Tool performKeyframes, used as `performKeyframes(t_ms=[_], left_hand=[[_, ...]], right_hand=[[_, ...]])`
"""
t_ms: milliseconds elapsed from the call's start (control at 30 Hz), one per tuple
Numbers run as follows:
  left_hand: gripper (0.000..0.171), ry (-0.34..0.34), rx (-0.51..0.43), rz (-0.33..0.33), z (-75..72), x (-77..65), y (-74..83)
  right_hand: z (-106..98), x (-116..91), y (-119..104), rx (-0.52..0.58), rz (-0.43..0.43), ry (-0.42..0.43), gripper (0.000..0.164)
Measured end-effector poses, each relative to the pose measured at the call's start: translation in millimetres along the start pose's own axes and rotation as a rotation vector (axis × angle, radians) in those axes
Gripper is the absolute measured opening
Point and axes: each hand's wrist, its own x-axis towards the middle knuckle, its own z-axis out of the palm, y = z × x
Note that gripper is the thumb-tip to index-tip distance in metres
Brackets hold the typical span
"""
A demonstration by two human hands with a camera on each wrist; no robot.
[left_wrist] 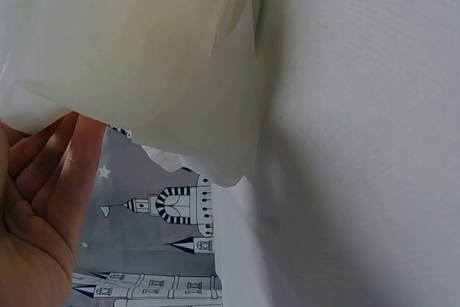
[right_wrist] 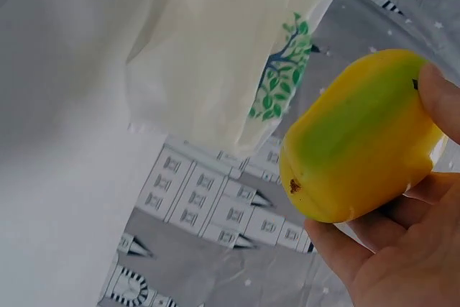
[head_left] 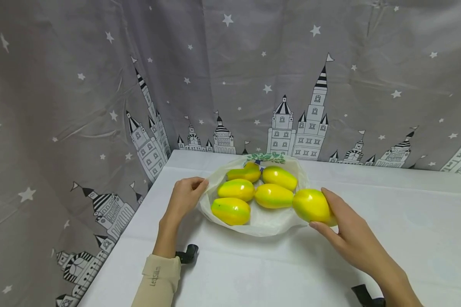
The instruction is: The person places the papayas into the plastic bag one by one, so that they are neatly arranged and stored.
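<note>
A white plastic bag (head_left: 259, 228) with a green leafy print lies spread wide on the table, its mouth facing up. Several glossy yellow-green mangoes (head_left: 236, 189) lie inside it. My left hand (head_left: 186, 194) pinches the bag's left rim between thumb and fingers; in the left wrist view the bag (left_wrist: 144, 55) covers the fingertips. At the bag's right rim, my right hand (head_left: 343, 224) grips another mango (head_left: 311, 204) from its right side. In the right wrist view this mango (right_wrist: 359, 134) shows a green stripe and a small brown spot at its end.
The bag and mangoes are on a table with a white cloth (head_left: 253, 273). Behind and to the left hangs a grey curtain (head_left: 238, 76) printed with castles and stars. A black strap piece (head_left: 188, 253) is at the left wrist, another (head_left: 365, 295) near the right.
</note>
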Motion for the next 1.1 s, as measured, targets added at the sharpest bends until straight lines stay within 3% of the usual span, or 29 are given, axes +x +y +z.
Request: performKeyframes(t_ms=[267, 667, 933, 1100], left_hand=[[0.034, 0.006, 0.0, 0.005, 0.1, -0.2, -2.8], [0.033, 0.01, -0.005, 0.022, 0.0, 1.6, 0.9], [0.032, 0.007, 0.008, 0.034, -0.1, 0.9, -0.4], [0.033, 0.001, 0.01, 0.029, -0.9, 0.3, 0.3]], right_hand=[[16.3, 17.1, -14.4, 0.056, -0.02, -0.018, 0.073], [43.9, 37.0, -35.9, 0.106, -0.044, 0.024, 0.074], [63.1, 42.1, -37.8, 0.089, -0.092, 0.004, 0.075], [70.9, 41.6, -36.2, 0.068, -0.05, 0.003, 0.076]])
